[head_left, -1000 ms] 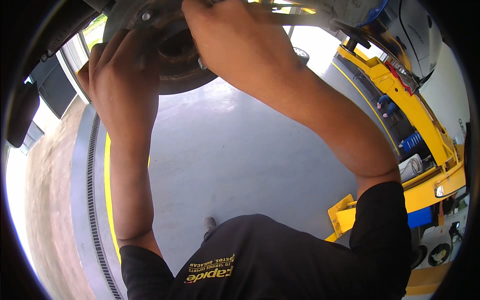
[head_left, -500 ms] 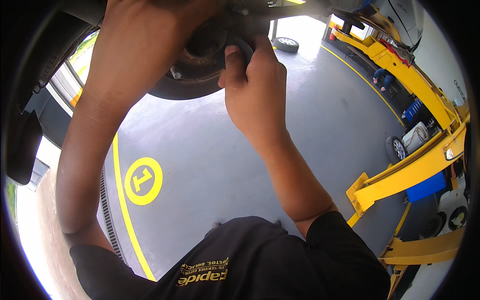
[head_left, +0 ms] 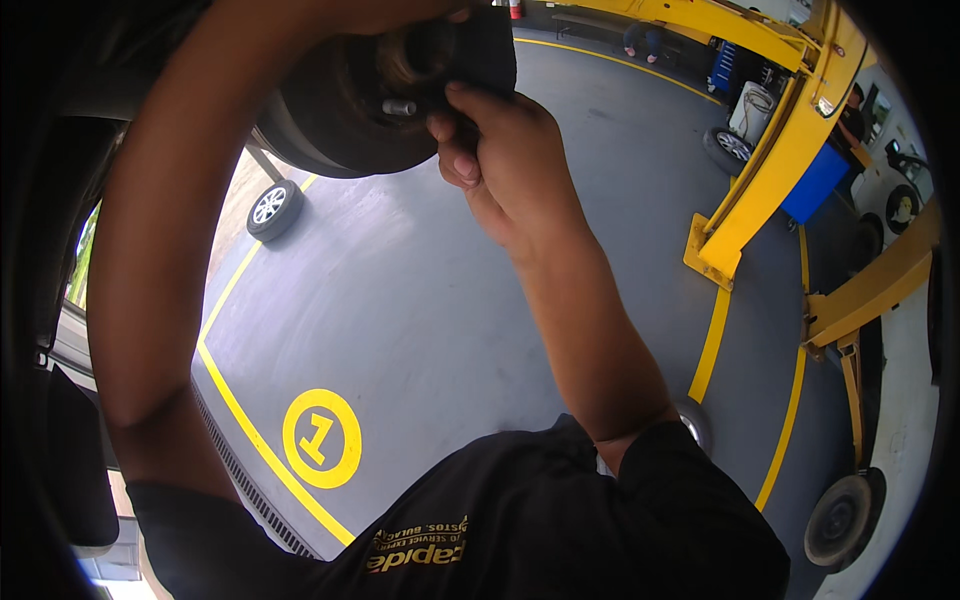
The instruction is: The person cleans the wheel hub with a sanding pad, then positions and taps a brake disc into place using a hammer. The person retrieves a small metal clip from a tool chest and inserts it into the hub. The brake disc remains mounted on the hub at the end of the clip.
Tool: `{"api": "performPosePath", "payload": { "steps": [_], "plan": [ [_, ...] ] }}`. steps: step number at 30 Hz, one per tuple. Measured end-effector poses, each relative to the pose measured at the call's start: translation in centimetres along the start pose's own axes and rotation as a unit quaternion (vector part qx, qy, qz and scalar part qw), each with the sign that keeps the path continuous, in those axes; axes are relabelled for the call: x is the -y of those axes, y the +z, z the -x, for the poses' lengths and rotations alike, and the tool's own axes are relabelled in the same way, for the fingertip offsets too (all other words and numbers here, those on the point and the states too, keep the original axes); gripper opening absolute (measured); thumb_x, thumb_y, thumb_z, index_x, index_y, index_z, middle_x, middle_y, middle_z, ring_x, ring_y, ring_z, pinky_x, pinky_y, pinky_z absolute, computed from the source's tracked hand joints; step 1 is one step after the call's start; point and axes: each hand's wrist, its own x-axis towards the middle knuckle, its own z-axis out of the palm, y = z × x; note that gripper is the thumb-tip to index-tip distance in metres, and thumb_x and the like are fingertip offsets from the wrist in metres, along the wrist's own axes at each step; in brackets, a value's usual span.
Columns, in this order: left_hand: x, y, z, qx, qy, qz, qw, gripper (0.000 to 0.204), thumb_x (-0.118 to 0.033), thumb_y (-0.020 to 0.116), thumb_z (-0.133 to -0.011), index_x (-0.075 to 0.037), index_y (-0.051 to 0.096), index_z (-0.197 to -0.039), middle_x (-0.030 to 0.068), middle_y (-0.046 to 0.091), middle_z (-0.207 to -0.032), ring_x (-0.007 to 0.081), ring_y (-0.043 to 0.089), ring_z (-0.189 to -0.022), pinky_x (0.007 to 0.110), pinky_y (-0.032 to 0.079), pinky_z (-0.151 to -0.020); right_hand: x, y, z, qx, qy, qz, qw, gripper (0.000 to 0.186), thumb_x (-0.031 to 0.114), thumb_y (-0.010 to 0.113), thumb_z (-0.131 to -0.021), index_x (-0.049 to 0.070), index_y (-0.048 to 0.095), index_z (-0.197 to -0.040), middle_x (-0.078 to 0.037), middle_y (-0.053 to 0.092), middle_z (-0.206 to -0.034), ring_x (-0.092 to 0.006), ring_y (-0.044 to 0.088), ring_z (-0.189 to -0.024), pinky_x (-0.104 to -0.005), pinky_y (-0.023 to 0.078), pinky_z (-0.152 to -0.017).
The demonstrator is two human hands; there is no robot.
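Observation:
Overhead, at the top of the view, is a dark round brake disc (head_left: 360, 150) with a rusty hub (head_left: 420, 50) in its middle. A metal wheel stud (head_left: 398, 106) sticks out of its face. My left hand (head_left: 385, 12) reaches over the hub from the left; it is in shadow and mostly cut off by the top edge, so its fingers hardly show. At the hub's right, my right hand (head_left: 505, 150) is closed, thumb and fingers curled together beside the stud at a dark flat part (head_left: 488, 60). What the fingers grip is hidden.
A wheel (head_left: 275, 210) lies on the grey floor (head_left: 440, 300) at the left, near a yellow line. Yellow lift posts (head_left: 770, 165) stand at the right, with another wheel (head_left: 728, 150) and a blue panel (head_left: 815, 185) nearby. A person (head_left: 645, 42) is at the back.
The view has turned, so the floor and lift posts have shifted. My right hand's thumb and fingers have curled in closer beside the stud. My left hand has gone further out at the top.

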Motion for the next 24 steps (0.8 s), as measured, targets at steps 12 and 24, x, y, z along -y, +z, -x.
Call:
{"api": "performPosePath", "payload": {
  "steps": [12, 24],
  "plan": [
    [-1.3, 0.4, 0.3, -0.092, 0.082, 0.056, 0.991, 0.01, -0.011, 0.068, -0.084, -0.007, 0.074, -0.09, 0.0137, 0.073, -0.091, 0.0302, 0.067, -0.095, 0.043, 0.04, -0.098, 2.0, -1.4, 3.2, -0.108, -0.038, 0.133, 0.985, 0.011, 0.011, 0.056, -0.097, 0.001, 0.057, -0.093, -0.011, 0.063, -0.069, -0.0108, 0.043, -0.045, -0.0271, 0.03, -0.044],
    [1.1, 1.5, -0.8, -0.12, 0.009, -0.01, 0.993, 0.01, -0.015, 0.069, -0.084, -0.011, 0.075, -0.092, 0.0065, 0.075, -0.092, 0.0265, 0.068, -0.1, 0.047, 0.038, -0.099, 2.3, -0.8, -2.2, -0.087, -0.103, 0.17, 0.976, 0.011, 0.008, 0.057, -0.098, -0.002, 0.055, -0.101, -0.013, 0.064, -0.072, -0.012, 0.043, -0.048, -0.027, 0.031, -0.047]
  ]
}}
